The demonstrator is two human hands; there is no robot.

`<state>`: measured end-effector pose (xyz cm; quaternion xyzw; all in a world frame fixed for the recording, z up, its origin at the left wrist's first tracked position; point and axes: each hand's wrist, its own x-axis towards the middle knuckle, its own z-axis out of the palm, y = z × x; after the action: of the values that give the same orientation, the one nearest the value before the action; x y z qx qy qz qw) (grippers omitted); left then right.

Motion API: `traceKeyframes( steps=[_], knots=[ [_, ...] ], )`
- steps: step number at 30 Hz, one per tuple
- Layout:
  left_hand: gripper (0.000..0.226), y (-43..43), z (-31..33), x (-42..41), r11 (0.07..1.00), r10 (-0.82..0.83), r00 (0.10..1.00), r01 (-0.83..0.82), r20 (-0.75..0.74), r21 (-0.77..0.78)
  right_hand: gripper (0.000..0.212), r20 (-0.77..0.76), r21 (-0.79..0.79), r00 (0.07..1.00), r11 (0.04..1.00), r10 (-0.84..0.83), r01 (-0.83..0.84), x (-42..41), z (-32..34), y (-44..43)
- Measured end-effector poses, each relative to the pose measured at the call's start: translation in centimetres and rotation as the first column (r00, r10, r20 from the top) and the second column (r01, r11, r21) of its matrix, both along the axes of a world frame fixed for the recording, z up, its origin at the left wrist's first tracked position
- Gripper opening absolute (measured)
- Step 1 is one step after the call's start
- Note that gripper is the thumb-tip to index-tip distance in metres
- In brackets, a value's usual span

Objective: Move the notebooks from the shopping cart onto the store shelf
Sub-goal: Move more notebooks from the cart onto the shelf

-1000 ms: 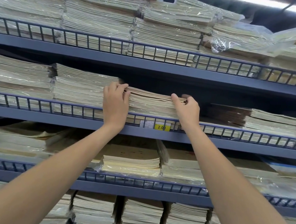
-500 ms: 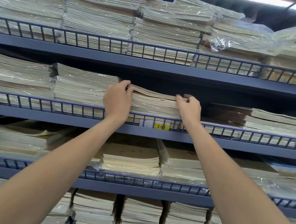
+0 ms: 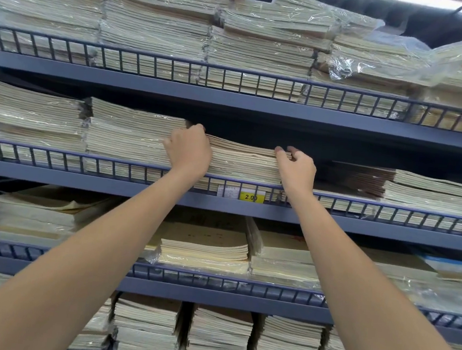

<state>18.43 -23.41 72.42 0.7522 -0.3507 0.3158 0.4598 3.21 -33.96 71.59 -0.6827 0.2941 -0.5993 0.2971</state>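
A stack of cream, brown-covered notebooks (image 3: 242, 161) lies on the second grey shelf (image 3: 221, 202) behind its wire rail. My left hand (image 3: 189, 150) presses against the stack's left end with fingers curled over its top corner. At the right end, my right hand (image 3: 296, 167) rests with its fingertips on the top notebook. Both arms reach up from below. The shopping cart is out of view.
Shrink-wrapped notebook bundles fill the top shelf (image 3: 232, 98) and sit either side of my hands. A yellow price tag (image 3: 251, 197) reading 2.00 hangs on the rail. Lower shelves (image 3: 211, 295) hold more stacks. A dark gap opens above the stack.
Both hands have slid further in along the stack's ends and their fingers have curled tighter over the top. The view has tilted up a little.
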Motion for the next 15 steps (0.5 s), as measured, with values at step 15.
traceKeyframes(
  steps=[15],
  knots=[
    [0.033,0.2,-2.7,0.6,0.919,-0.238,0.971,0.224,-0.001,-0.325,0.051,0.042,-0.076,0.999,0.997,0.033,-0.030,-0.6,-1.3,0.3]
  ],
)
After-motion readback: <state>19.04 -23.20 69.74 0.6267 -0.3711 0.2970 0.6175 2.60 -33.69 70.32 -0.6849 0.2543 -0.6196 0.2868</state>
